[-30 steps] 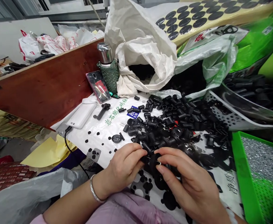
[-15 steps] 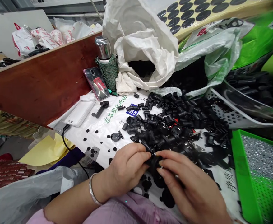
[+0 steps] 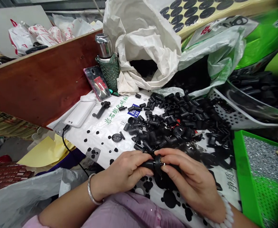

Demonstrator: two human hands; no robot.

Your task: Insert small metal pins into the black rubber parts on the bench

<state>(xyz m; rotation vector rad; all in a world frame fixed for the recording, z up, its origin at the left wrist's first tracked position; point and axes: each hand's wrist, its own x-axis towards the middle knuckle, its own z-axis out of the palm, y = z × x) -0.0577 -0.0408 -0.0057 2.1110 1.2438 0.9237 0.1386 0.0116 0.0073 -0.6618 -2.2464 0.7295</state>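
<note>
My left hand (image 3: 126, 167) is closed around a black plastic cylinder (image 3: 148, 164), thumb and fingers wrapped on its left end. At the cylinder's right end a black ring-like part (image 3: 157, 164) stands on edge. My right hand (image 3: 188, 177) is closed at that ring: the index fingertip touches its top edge. Thumb and another finger pinch a small shiny metal screw (image 3: 162, 164) at the ring's right side; most of it is hidden by the fingers. A heap of black plastic parts (image 3: 172, 120) lies just beyond both hands.
A green tray (image 3: 244, 164) with silver screws stands at the right, below a perforated basket (image 3: 234, 117). Open white sacks (image 3: 150, 41) rise behind. At the left are a phone (image 3: 96, 84), a flask (image 3: 107, 66), a white power bank (image 3: 79, 114) and a black crank (image 3: 101, 110).
The black cylinder and ring now show more plainly between my hands, turned sideways. My right hand has shifted slightly and its wrist bracelet shows. The view has moved a little.
</note>
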